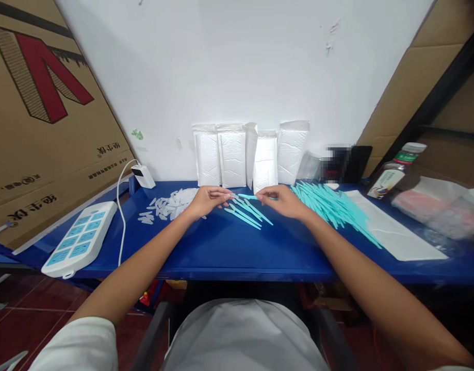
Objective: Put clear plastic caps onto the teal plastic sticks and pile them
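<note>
My left hand point(209, 201) pinches a small translucent cap point(234, 196) between thumb and fingers. Fingertips of my right hand point(282, 201) are closed on a slim teal stick that looks like an eyebrow razor point(248, 197). Its left end meets the cap; whether it is inside cannot be made out. Below the hands, several teal razors with pale tips point(244, 216) lie fanned on the blue table point(221, 252). Beside my left hand spreads a pile of loose translucent caps point(169, 204). A large heap of teal razors point(329, 203) lies to the right of my right hand.
White padded packets point(232, 157) lean on the wall behind the hands. A power strip point(82, 239) and a white charger point(143, 176) with a cable are at left. At right are a white sheet point(399, 232), a labelled bottle point(393, 172) and plastic bags point(441, 206).
</note>
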{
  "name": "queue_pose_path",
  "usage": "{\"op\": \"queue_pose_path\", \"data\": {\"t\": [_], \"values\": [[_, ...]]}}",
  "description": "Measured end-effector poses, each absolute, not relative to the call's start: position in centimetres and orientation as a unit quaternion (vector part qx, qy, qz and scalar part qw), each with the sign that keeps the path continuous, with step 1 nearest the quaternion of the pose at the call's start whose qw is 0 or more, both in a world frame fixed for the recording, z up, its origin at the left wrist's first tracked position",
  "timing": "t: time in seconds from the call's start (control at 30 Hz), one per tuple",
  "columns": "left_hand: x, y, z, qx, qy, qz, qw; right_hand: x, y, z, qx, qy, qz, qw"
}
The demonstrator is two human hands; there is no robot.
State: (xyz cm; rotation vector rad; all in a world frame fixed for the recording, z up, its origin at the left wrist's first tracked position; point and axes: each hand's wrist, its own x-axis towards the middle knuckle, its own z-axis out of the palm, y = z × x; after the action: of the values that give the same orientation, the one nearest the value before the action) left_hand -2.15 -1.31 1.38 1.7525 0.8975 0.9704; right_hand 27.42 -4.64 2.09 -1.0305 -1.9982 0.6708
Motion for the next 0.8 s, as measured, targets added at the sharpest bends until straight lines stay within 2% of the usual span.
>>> {"op": "queue_pose_path", "data": {"t": [0.27,0.63,0.73,0.8], "values": [[-2.0,-1.4,1.2,0.720,0.367,0.382,0.449,27.1,-4.8,2.0,-0.386,-0.796,0.280,0.373],[-1.2,-1.5,0.0,0.717,0.367,0.371,0.462,25.5,-4.8,0.8,-0.364,-0.788,0.301,0.396],[-1.3,-1.3,0.2,0.731,0.372,0.374,0.433,25.7,-4.5,0.7,-0.383,-0.784,0.288,0.394],[-1.8,-1.0,0.7,0.754,0.388,0.388,0.361,25.9,-4.3,0.6,-0.408,-0.784,0.265,0.386]]}}
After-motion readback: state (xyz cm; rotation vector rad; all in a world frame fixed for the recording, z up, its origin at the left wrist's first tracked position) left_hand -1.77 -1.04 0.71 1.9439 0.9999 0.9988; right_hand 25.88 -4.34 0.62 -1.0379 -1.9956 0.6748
